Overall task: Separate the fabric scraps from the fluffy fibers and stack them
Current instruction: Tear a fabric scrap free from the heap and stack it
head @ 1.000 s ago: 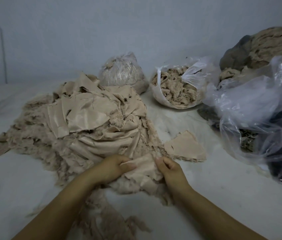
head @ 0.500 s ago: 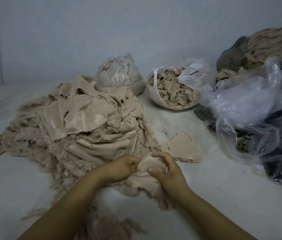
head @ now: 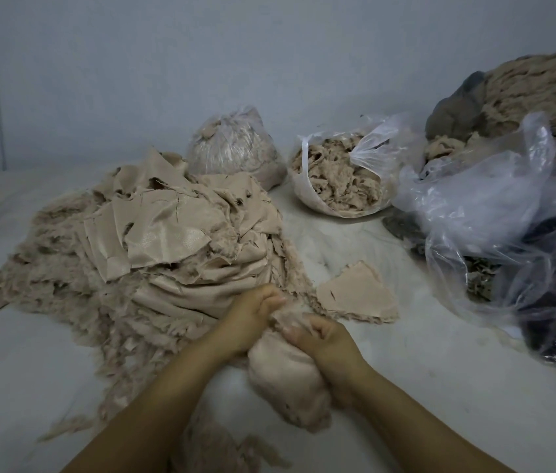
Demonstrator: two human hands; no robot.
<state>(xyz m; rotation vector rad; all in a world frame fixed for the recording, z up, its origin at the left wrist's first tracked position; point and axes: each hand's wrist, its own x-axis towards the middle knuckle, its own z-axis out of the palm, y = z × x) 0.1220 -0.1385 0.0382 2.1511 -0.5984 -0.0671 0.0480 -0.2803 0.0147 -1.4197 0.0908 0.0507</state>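
Observation:
A large heap of beige fabric scraps and fluffy fibers (head: 154, 247) covers the left half of the white surface. At its near right edge both my hands grip one fluffy beige scrap (head: 283, 380). My left hand (head: 252, 315) pinches its top edge, fingers curled. My right hand (head: 321, 339) grips the same edge just to the right, and the scrap hangs down below my hands. A small flat stack of separated beige scraps (head: 355, 295) lies right of my hands.
Behind the heap stand a tied plastic bag of fibers (head: 235, 148) and an open bag of fluffy fibers (head: 341, 179). Crumpled clear plastic bags (head: 495, 213) with dark contents fill the right side. A brown woolly bundle (head: 535, 93) sits at the far right.
My hands have drawn closer together and pulled the scrap out of the heap toward me. It now hangs bunched below my hands instead of lying spread on the heap's edge.

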